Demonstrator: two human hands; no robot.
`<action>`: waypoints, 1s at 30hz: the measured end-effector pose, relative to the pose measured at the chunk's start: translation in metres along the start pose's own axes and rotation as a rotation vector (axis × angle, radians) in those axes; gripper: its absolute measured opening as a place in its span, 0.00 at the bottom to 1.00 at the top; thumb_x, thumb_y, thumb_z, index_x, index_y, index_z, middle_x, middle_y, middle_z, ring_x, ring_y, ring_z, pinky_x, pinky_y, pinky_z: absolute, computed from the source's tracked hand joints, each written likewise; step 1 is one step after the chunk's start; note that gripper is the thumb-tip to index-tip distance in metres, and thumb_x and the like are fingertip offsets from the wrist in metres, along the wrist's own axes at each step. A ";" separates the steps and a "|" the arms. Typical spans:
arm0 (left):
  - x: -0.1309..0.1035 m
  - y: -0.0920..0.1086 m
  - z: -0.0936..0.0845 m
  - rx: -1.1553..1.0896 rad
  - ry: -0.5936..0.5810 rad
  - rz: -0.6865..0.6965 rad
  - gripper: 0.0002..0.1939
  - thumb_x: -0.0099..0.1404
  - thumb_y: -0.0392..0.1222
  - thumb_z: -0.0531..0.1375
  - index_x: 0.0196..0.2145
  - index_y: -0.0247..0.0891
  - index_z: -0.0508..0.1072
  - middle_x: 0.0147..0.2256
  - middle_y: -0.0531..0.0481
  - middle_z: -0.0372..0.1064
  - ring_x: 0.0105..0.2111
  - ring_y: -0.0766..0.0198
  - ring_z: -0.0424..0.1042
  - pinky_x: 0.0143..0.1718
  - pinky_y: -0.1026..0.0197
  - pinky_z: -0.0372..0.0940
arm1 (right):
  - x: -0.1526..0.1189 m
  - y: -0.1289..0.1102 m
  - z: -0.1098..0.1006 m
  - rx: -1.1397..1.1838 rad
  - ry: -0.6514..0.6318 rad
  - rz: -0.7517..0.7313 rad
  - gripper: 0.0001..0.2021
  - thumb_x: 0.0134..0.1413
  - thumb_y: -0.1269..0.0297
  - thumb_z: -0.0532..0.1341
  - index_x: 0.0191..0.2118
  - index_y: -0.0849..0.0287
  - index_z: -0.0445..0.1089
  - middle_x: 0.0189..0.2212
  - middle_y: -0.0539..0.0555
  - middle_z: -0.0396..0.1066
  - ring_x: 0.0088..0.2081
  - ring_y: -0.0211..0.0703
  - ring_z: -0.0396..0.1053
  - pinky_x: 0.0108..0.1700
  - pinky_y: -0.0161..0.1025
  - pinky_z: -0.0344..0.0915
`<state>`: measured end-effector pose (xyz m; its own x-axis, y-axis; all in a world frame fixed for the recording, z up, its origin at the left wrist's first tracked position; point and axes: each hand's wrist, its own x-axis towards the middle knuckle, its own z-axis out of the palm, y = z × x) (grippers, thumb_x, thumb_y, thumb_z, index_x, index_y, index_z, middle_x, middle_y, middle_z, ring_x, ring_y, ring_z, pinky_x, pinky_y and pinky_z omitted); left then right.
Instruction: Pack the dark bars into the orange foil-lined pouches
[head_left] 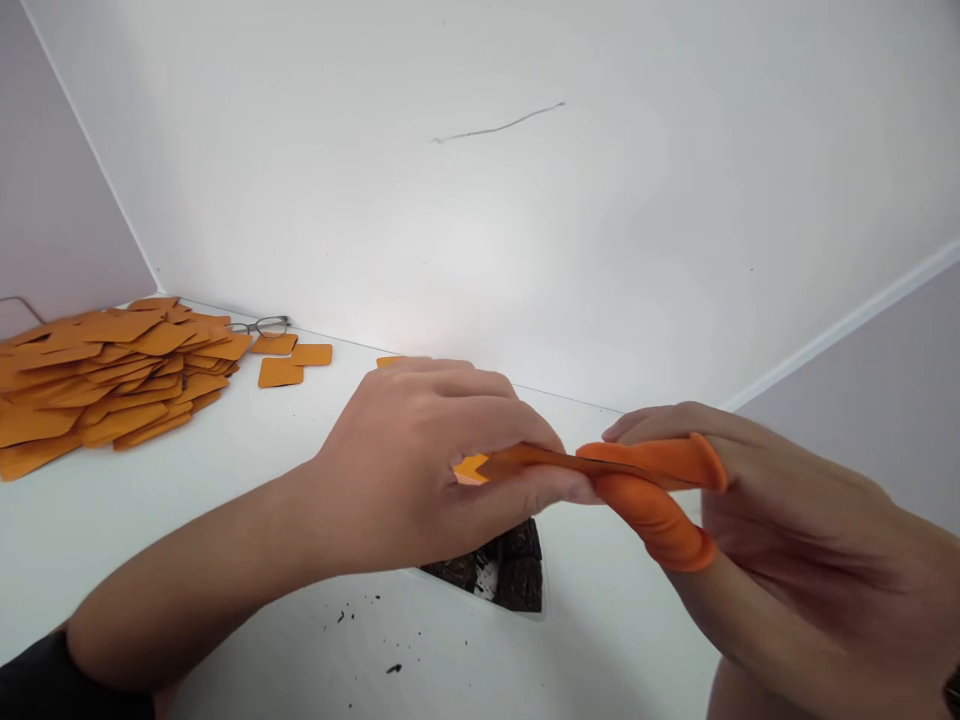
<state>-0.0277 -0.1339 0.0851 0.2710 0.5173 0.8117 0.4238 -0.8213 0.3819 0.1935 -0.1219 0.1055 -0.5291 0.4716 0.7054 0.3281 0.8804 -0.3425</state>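
My left hand pinches a flat orange packet between thumb and fingers, holding it edge-on above the table. From the other side my right hand grips the same packet. Orange rubber finger cots cover the right thumb and forefinger, which press together on its edge. Whether anything is inside the packet cannot be seen. Below the hands, partly hidden by the left one, lies a clear tray with dark brown, crumbly-looking blocks.
A large heap of orange packets covers the table's left side. Several loose ones lie beside it, near a pair of glasses. Dark crumbs are scattered in front. A white panel rises behind the table.
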 end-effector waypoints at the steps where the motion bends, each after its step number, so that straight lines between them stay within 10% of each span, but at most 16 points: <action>1: 0.000 0.000 0.000 -0.033 -0.013 0.000 0.08 0.68 0.43 0.68 0.33 0.36 0.80 0.24 0.58 0.73 0.26 0.73 0.67 0.30 0.63 0.62 | 0.000 -0.001 0.001 0.061 -0.025 0.016 0.15 0.58 0.77 0.62 0.42 0.45 0.73 0.31 0.46 0.71 0.31 0.38 0.69 0.29 0.40 0.66; 12: 0.001 -0.016 0.015 0.231 -0.094 -0.038 0.13 0.73 0.49 0.61 0.33 0.39 0.74 0.30 0.57 0.75 0.30 0.67 0.67 0.37 0.58 0.56 | 0.003 0.010 0.012 -0.198 0.198 0.098 0.05 0.65 0.68 0.61 0.39 0.49 0.69 0.32 0.52 0.67 0.33 0.43 0.65 0.35 0.46 0.64; 30: 0.011 -0.031 0.007 0.237 -0.347 -0.133 0.19 0.68 0.51 0.64 0.24 0.38 0.70 0.23 0.58 0.69 0.27 0.67 0.65 0.35 0.58 0.55 | 0.009 0.024 0.022 -0.008 -0.121 0.142 0.09 0.65 0.71 0.60 0.43 0.47 0.71 0.35 0.47 0.72 0.36 0.36 0.70 0.36 0.36 0.69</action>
<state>-0.0318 -0.1010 0.0792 0.4578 0.6983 0.5503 0.6503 -0.6850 0.3283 0.1798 -0.0961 0.0900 -0.5672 0.5945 0.5699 0.4128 0.8040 -0.4280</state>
